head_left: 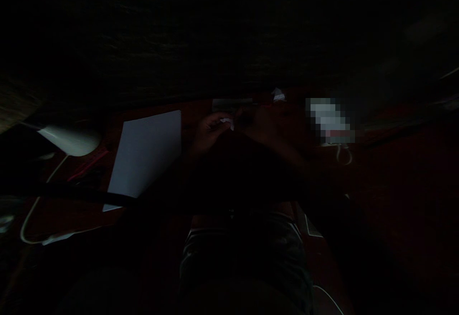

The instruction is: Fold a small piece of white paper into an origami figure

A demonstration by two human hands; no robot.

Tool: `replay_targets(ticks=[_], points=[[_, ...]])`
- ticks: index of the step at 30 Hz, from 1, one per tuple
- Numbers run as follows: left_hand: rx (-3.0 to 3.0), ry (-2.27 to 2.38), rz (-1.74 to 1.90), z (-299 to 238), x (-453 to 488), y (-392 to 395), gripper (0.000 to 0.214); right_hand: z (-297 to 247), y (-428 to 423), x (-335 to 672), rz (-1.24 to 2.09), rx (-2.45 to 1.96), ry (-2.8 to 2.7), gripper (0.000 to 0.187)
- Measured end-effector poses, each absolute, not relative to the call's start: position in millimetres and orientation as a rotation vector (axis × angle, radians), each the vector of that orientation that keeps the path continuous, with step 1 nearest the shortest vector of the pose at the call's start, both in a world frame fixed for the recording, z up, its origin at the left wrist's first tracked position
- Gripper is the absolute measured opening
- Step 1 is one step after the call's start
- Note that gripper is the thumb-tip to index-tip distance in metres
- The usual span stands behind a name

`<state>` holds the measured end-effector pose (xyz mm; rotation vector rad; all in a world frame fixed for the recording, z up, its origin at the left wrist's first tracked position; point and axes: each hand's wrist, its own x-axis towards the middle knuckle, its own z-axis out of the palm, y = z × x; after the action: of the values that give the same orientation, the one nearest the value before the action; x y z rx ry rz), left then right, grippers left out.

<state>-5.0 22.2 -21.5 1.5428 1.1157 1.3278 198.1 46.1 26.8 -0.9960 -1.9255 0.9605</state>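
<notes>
The picture is very dark. My left hand (210, 132) is over the reddish table (387, 171), fingers curled round a small white scrap of paper (227, 122). My right hand (263, 128) meets it from the right, close to the same scrap, but its fingers are lost in shadow. A large white sheet of paper (147, 152) lies flat just left of my left hand.
A white lamp head (70, 139) sits at the far left, with a pale cable (32, 214) looping below it. A small crumpled white bit (278, 95) lies behind my hands. A blurred white object (330, 121) rests to the right. My lap fills the bottom centre.
</notes>
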Motion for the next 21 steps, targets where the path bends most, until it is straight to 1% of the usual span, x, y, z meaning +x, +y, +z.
replay_targets(ticks=[4, 7, 11, 13, 19, 21], points=[[1.581, 1.122, 1.312, -20.1, -6.9, 21.7, 0.034, 24.7, 47.4, 198.9, 0.941, -1.009, -1.933, 0.005], [1.571, 1.099, 1.301, -19.4, -7.2, 20.6, 0.034, 24.8, 49.0, 201.1, 0.972, -0.989, -1.959, 0.008], [1.525, 1.080, 1.322, -19.3, -6.3, 20.5, 0.035, 25.1, 51.8, 205.2, 1.033, -0.917, -1.965, 0.002], [1.524, 1.080, 1.329, -18.3, -5.8, 20.4, 0.035, 24.3, 53.0, 206.5, 1.035, -0.901, -1.962, 0.004], [1.547, 1.106, 1.292, -14.2, -4.4, 18.0, 0.034, 23.1, 50.4, 204.2, 0.939, -0.994, -1.986, 0.002], [1.571, 1.110, 1.294, -13.7, -4.4, 18.0, 0.033, 23.5, 48.2, 202.2, 0.901, -1.062, -1.996, 0.005]])
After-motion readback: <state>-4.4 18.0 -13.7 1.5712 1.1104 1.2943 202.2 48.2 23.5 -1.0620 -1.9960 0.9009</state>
